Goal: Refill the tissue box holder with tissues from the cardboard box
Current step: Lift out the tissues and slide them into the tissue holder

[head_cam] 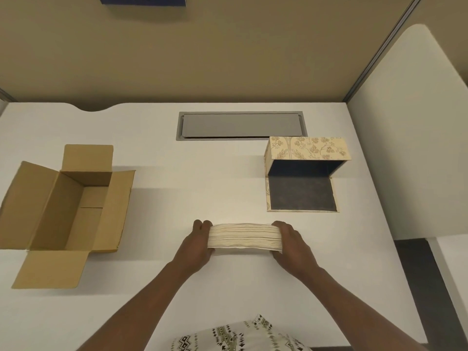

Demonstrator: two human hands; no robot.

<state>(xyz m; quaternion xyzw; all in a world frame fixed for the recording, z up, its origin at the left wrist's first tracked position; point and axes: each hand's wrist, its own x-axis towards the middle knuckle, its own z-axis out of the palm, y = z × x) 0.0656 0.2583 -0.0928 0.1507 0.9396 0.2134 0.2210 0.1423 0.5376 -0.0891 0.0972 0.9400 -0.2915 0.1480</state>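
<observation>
A cream stack of tissues (244,236) is held just above the white desk, near its middle front. My left hand (196,243) grips the stack's left end and my right hand (291,243) grips its right end. The floral tissue box holder (307,148) lies on its side at the back right, its opening facing me and its dark-lined flap (302,193) folded flat onto the desk. The brown cardboard box (65,206) stands at the left with all flaps open; its inside looks empty.
A grey cable hatch (240,125) is set into the white desk (177,186) behind the holder. A tan partition wall rises at the back and a white divider (410,138) on the right. Patterned clothing (243,335) shows at the bottom edge.
</observation>
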